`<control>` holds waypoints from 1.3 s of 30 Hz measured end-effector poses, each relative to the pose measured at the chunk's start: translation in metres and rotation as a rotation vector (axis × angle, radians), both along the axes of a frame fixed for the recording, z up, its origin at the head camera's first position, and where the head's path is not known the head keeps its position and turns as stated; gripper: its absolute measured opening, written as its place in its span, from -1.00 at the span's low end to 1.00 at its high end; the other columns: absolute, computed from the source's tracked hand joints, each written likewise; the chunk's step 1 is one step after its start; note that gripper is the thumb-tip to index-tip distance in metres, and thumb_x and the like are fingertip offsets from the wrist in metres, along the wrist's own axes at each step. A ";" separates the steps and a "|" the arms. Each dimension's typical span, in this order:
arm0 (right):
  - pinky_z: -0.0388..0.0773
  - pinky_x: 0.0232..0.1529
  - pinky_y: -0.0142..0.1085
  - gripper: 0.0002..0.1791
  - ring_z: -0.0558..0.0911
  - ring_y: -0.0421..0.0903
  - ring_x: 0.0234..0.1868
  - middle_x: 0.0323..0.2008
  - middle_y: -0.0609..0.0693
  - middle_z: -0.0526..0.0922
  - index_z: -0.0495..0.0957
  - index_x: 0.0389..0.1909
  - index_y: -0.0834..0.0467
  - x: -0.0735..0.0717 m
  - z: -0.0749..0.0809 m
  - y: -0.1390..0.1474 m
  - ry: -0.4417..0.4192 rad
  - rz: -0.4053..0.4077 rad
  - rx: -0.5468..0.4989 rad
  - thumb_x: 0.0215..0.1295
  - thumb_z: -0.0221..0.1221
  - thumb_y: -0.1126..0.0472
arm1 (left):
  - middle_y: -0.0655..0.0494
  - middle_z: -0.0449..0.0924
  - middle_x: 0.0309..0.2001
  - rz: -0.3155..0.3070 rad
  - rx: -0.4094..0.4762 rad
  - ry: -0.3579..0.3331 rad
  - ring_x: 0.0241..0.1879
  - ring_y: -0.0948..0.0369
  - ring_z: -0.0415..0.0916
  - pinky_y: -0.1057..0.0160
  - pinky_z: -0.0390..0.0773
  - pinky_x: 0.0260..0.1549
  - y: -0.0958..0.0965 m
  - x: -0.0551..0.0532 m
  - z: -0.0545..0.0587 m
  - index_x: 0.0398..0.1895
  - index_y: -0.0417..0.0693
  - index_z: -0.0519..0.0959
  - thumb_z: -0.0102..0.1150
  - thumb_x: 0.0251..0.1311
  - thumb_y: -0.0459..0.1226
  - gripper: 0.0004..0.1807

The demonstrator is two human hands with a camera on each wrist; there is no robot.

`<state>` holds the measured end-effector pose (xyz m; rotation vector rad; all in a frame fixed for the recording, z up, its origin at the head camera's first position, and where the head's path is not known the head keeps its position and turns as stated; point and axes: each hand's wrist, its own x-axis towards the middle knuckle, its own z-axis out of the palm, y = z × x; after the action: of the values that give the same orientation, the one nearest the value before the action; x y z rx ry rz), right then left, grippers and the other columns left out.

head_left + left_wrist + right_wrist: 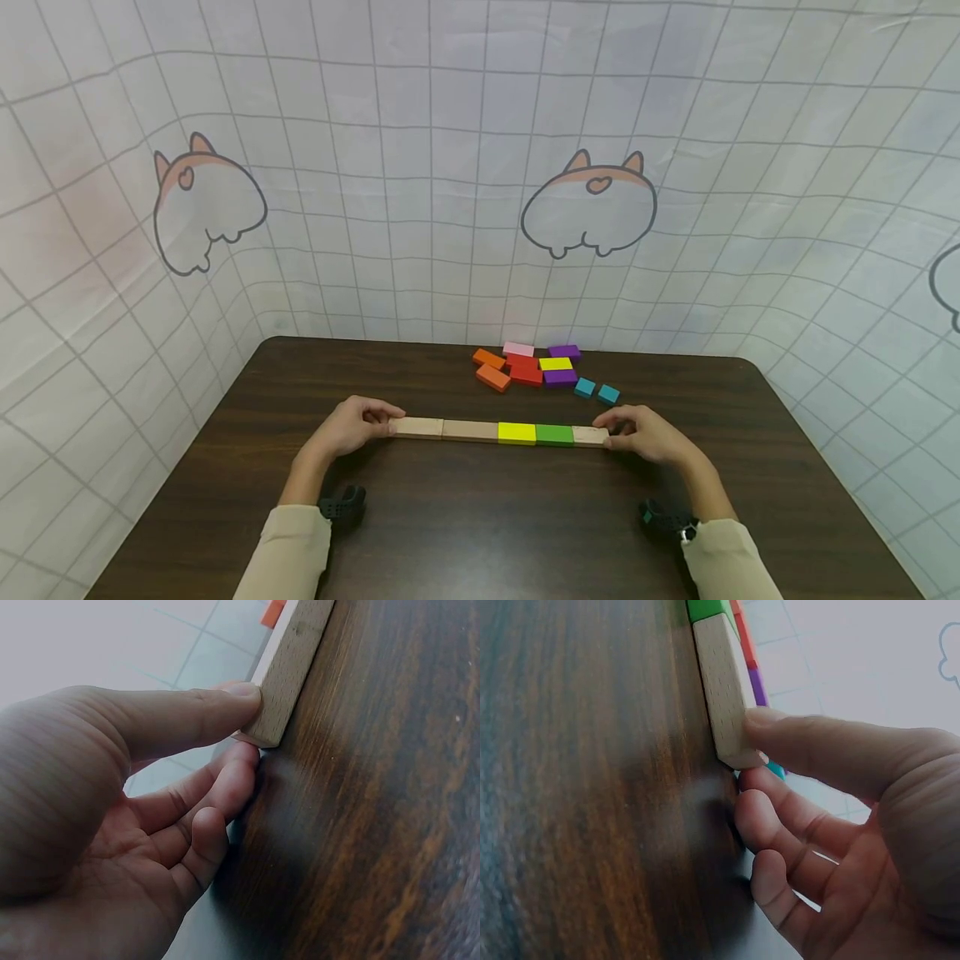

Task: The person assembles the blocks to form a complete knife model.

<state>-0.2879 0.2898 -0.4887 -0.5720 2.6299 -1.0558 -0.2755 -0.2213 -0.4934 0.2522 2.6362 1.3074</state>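
Observation:
A straight row of blocks lies end to end across the dark table. From the left it runs plain wooden block (417,427), second plain block (470,431), yellow block (517,433), green block (554,435) and short plain block (589,436). My left hand (358,427) pinches the left end of the row, its thumb on the near face of the plain block (289,682) in the left wrist view. At the other end my right hand (647,433) pinches the short plain block, thumb against its near face; the index fingertip is partly hidden behind it.
Behind the row sits a loose cluster of blocks: orange (492,377), red (526,376), pink (518,349), purple (560,378) and yellow (555,364). Two small blue blocks (608,394) lie near my right hand. A patterned white curtain (420,208) surrounds the table (480,525).

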 end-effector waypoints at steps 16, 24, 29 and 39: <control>0.56 -0.20 -0.35 -0.68 0.58 -0.11 -0.20 -0.14 0.11 0.69 0.63 0.09 0.26 -0.001 0.015 -0.008 0.171 -0.180 -0.131 0.44 0.26 0.17 | 0.04 0.65 -0.26 0.002 0.001 0.008 -0.33 0.17 0.46 0.19 0.46 -0.27 -0.001 0.000 0.000 0.00 -0.04 0.77 0.36 0.29 -0.29 -0.77; 0.54 -0.07 -0.16 -0.66 0.58 0.06 -0.04 0.04 0.17 0.66 0.62 0.13 0.20 -0.028 0.018 -0.022 0.194 -0.170 -0.042 0.41 0.28 0.17 | 0.06 0.64 -0.28 -0.007 0.000 0.018 -0.33 0.16 0.46 0.18 0.46 -0.28 -0.002 0.000 -0.002 0.00 -0.04 0.77 0.36 0.29 -0.30 -0.77; 0.56 0.03 -0.01 -0.62 0.59 0.13 0.06 0.14 0.20 0.65 0.60 0.19 0.18 -0.054 0.017 -0.023 0.160 -0.120 0.015 0.42 0.28 0.18 | 0.06 0.65 -0.28 -0.005 0.005 0.014 -0.33 0.16 0.46 0.19 0.47 -0.27 -0.001 -0.001 -0.002 -0.01 -0.03 0.77 0.36 0.28 -0.30 -0.77; 0.46 0.26 0.21 -0.54 0.55 0.27 0.25 0.25 0.29 0.59 0.53 0.29 0.22 -0.087 0.010 -0.034 0.064 -0.050 0.066 0.42 0.27 0.20 | 0.04 0.64 -0.27 -0.005 0.001 0.013 -0.33 0.17 0.46 0.20 0.47 -0.26 -0.001 -0.001 -0.002 0.00 -0.04 0.77 0.36 0.29 -0.30 -0.77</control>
<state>-0.3745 0.2558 -0.4791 -0.5365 2.7369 -0.9756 -0.2762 -0.2222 -0.4954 0.2686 2.6438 1.3099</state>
